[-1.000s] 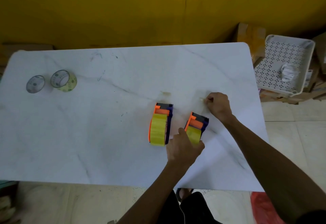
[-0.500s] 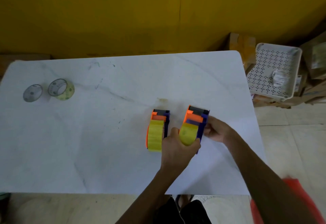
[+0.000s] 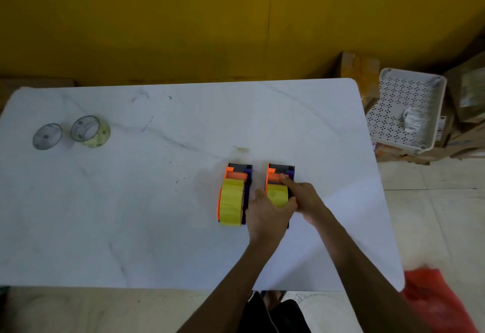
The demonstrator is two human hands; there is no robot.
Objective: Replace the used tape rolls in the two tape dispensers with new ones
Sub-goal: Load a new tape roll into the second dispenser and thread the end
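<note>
Two orange and purple tape dispensers stand side by side on the white table [image 3: 131, 214], each with a full yellow roll. The left dispenser [image 3: 233, 196] stands alone, untouched. My left hand [image 3: 267, 214] grips the near end of the right dispenser [image 3: 279, 175], thumb on its left side. My right hand [image 3: 305, 196] rests on that dispenser's right side, its forefinger stretched onto the orange part by the cutter. At the table's far left lie a nearly bare tape core [image 3: 47, 136] and a thin yellowish used roll [image 3: 90, 131].
A white perforated plastic basket [image 3: 409, 112] with a crumpled white thing in it sits on cardboard boxes right of the table. A yellow wall runs behind. A red bag [image 3: 435, 301] lies on the floor at the lower right.
The right dispenser has been set straight, parallel to the left one. My right hand came back from the table's far side and now lies on that dispenser with a finger on the orange part.
</note>
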